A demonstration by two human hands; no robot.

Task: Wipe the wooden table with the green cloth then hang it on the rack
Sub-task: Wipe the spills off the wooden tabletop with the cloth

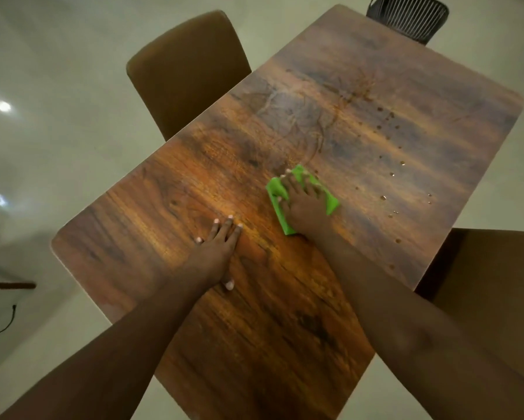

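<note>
The green cloth (pixel 331 202) lies folded flat on the wooden bench (pixel 151 201), near its middle. It is under the right grip (pixel 300 204), a bare hand with fingers spread and straight, pressing down on the cloth rather than curling round it. The left grip (pixel 218 248) rests palm-down on bare wood just beside it, fingers straight and close together, holding nothing. Beyond the cloth the surface shows what look like wet streaks (pixel 297 122), though the dim light leaves that uncertain. Scattered droplets (pixel 392 174) lie toward the right edge. A brown chair (pixel 188 71) stands at the left side and a dark slatted chair (pixel 407 18) at the far end.
</note>
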